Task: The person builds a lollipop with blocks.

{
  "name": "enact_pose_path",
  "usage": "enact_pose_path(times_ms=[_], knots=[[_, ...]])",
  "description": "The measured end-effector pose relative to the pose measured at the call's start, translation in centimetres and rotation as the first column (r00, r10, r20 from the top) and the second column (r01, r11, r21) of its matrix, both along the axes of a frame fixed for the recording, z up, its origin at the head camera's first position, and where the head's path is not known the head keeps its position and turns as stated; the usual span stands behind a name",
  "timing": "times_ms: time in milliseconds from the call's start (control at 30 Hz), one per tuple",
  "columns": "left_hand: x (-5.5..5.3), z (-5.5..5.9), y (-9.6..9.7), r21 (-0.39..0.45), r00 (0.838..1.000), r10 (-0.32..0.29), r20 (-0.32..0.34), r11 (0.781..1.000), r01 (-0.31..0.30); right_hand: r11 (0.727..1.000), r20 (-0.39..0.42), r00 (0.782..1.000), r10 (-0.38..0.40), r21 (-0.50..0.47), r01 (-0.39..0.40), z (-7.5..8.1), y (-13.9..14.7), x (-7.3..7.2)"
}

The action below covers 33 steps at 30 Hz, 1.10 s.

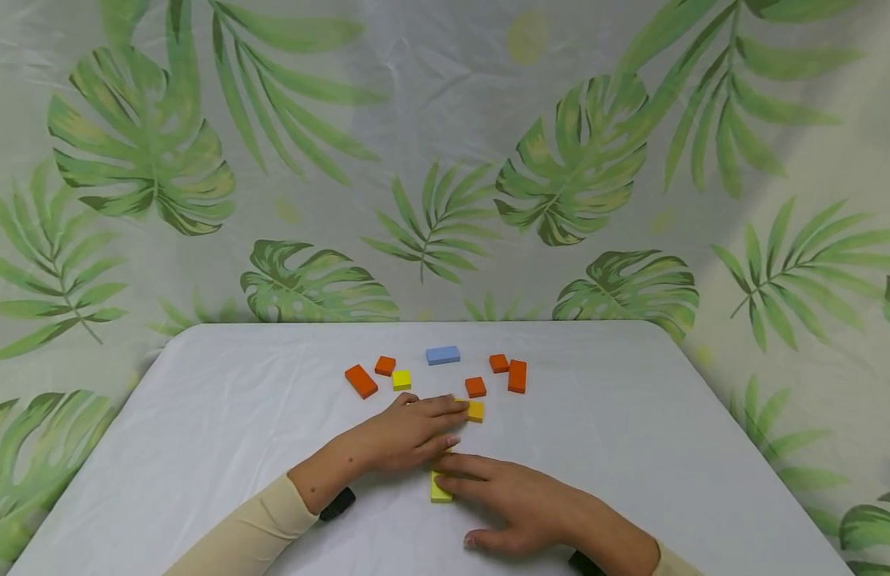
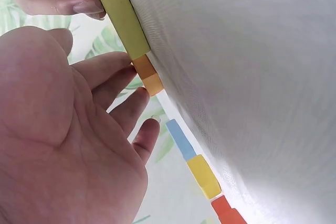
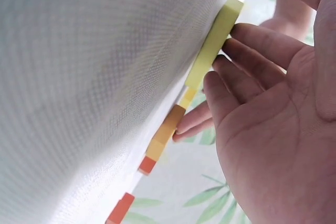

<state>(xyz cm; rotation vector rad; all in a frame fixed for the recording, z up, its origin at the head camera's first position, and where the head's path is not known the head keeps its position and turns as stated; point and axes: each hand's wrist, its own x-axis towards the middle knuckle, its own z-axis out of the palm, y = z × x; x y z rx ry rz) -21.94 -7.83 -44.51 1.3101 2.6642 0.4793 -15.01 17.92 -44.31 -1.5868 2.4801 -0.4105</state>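
My left hand (image 1: pixel 409 433) reaches across the white table with its fingers extended, and its fingertips rest on an orange-yellow block (image 1: pixel 476 412). Part of that block lies under the fingers. Nearer to me is a pale yellow block (image 1: pixel 441 494), long in the left wrist view, and my right hand (image 1: pixel 520 502) touches it with nearly straight fingertips. The right thumb stands apart from the block. In the right wrist view, the fingers line up along the side of the pale yellow block (image 3: pixel 214 45). Neither hand curls round a block.
Farther back lie a blue block (image 1: pixel 443 355) and a small bright yellow block (image 1: pixel 401 380). A long orange-red block (image 1: pixel 361 382) is at left, another (image 1: pixel 517 377) at right, with several small orange-red blocks (image 1: pixel 476 387) between. A leaf-patterned cloth (image 1: pixel 445 144) hangs behind the table (image 1: pixel 632 448).
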Motion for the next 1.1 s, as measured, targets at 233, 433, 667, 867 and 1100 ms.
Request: enact_pose_path(times_ms=[233, 433, 667, 867, 1100], knots=[[-0.02, 0.11, -0.05, 0.015, 1.000, -0.001, -0.028, 1.000, 0.001, 1.000, -0.017, 1.000, 0.011, -0.009, -0.011, 0.03, 0.04, 0.03], [-0.04, 0.00, -0.06, 0.020, 0.999, 0.002, -0.044, 1.000, -0.001, 1.000, -0.035, 0.999, 0.016, -0.016, -0.017, -0.11, 0.09, 0.04], [0.09, 0.02, -0.10, 0.016, 0.998, 0.019, -0.060, 1.000, -0.018, 0.999, -0.042, 0.999, 0.022, -0.031, -0.023, -0.21, 0.14, 0.02], [0.23, 0.13, -0.22, 0.001, 0.997, 0.029, -0.067, 1.000, -0.029, 0.999, -0.044, 0.999, 0.030, -0.040, -0.031, -0.24, 0.10, -0.01], [0.45, 0.31, -0.55, -0.008, 0.997, 0.046, -0.067, 0.999, -0.046, 0.999, -0.022, 0.999, 0.027, -0.027, -0.027, -0.18, 0.07, -0.02]])
